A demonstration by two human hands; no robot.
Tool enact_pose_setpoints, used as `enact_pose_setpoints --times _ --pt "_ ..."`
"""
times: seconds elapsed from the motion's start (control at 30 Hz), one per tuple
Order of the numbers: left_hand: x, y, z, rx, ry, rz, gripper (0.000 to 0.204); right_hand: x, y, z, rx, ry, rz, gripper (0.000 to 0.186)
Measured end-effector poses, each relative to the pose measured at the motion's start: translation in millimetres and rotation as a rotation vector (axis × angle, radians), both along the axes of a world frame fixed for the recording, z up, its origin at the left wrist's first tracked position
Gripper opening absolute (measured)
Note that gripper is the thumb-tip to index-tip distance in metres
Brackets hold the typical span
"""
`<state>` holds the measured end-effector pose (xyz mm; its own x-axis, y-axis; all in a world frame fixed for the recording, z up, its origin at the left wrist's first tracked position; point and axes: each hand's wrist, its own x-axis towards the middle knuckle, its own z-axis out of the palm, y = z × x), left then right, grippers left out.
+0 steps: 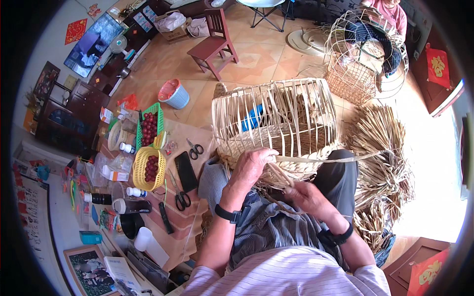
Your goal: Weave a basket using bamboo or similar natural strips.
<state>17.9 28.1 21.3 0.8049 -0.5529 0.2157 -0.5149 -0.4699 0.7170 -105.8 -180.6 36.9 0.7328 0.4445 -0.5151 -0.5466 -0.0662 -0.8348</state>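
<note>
Left hand point(251, 165) pressed on the near lower edge of the half-woven basket point(276, 123), fingers point(264, 157) curled together and clamped on the weave where a flat strip point(316, 159) leaves it. Strip running long-axis left to right, from just under those fingers out toward the right, across the dark trouser leg point(340, 172) and on to the pile of loose straw point(380, 163) at the right. Basket resting on the lap, tilted with its open ribs pointing far and up, just far of both hands. Right hand point(308, 197) lower and nearer, to the right of the left one, fingers point(291, 186) pinched together on a bundle of thin straw ends point(279, 175) that slants up and left toward the basket's near edge, between the two hands. Left hand nearer the strip's root and touching the weave; right hand a little apart from the basket, joined to it only by the bundle. Well to the left, scissors point(195, 148) on the surface point(173, 217), out of play.
</note>
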Motion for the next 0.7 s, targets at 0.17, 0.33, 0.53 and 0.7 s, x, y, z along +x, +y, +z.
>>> enact_pose_setpoints --times 0.17,0.33,0.53,0.7 --pt "-2 1 1 0.204 0.040 -0.002 0.024 5 -14 36 -0.415 -0.629 -0.216 0.026" --pt "-14 3 -3 0.121 -0.134 -0.060 0.033 19 -17 65 -0.305 -0.474 -0.282 0.029" --pt "-12 -2 -14 -0.004 -0.024 0.049 0.026 24 -8 12 0.631 -0.327 -0.591 0.055" --pt "-11 1 -11 -0.014 -0.022 0.033 0.028 29 7 -21 0.030 -0.320 -0.448 0.048"
